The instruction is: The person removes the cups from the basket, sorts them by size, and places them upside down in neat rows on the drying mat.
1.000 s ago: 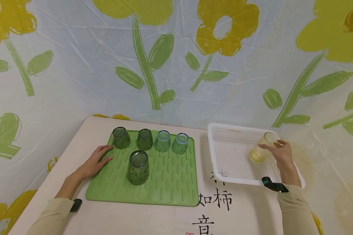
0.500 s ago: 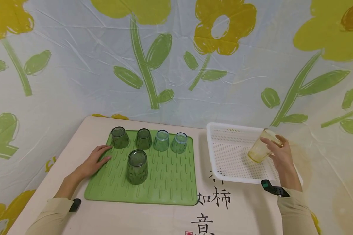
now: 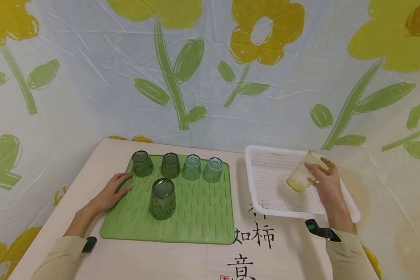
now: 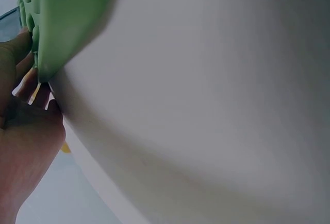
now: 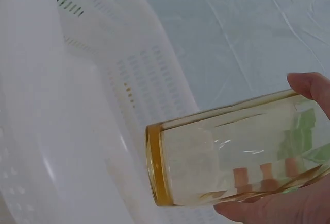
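Note:
My right hand (image 3: 327, 182) grips a clear yellow drinking glass (image 3: 298, 179) over the white basket (image 3: 252, 186). The glass tilts, its thick amber base pointing down and left; in the right wrist view the fingers show through its wall. My left hand (image 3: 110, 194) rests at the left edge of a green drying mat (image 3: 199, 221), fingers on the rim and holding nothing. Along the mat's back edge stand two dark grey glasses (image 3: 142, 165) and two blue glasses (image 3: 191, 168). A taller dark grey glass (image 3: 163, 202) stands in front of them, wider at the mat than at its top.
The basket stands on the table right of the mat, with raised slotted walls. A flower-patterned cloth (image 3: 126, 116) hangs behind and beside the table. Black characters (image 3: 264, 236) mark the pale tabletop (image 3: 161, 260) between mat and basket.
The yellow glass has moved left and slightly up with my right hand, and leans more. My left hand and the glasses on the mat keep their places.

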Available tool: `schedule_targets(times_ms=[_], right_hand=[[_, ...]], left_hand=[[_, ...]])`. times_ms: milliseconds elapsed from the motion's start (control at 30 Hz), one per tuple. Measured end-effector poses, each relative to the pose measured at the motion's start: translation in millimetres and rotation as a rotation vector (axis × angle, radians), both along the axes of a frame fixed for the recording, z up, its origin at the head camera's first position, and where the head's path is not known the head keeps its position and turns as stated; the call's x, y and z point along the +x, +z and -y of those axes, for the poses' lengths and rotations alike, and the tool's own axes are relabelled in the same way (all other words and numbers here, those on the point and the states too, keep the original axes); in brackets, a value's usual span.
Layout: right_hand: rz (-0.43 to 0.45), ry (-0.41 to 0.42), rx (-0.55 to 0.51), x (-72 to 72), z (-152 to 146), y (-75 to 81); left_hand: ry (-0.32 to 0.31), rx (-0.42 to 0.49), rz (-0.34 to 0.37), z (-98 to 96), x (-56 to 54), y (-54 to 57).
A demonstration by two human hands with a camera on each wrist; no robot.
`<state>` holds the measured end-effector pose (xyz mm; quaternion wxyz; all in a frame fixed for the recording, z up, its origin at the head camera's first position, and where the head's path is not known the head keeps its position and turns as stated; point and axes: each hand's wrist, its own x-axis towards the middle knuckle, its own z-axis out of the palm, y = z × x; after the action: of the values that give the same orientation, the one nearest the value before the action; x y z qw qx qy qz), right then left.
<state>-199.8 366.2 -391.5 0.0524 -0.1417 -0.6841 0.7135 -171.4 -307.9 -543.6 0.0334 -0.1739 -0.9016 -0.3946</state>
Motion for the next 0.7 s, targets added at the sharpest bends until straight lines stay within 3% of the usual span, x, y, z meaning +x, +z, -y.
schedule_targets(times_ms=[300,700], right_hand=[[-0.095,0.065,-0.108,6.9,15.6,2.2],[-0.193,0.151,-0.172,16.4,37.9,3.0]], left_hand=[[-0.012,-0.004,0.003,0.4,-0.8,3.9],[0.001,-0.033,-0.003,-3.4,0.3,7.4]])
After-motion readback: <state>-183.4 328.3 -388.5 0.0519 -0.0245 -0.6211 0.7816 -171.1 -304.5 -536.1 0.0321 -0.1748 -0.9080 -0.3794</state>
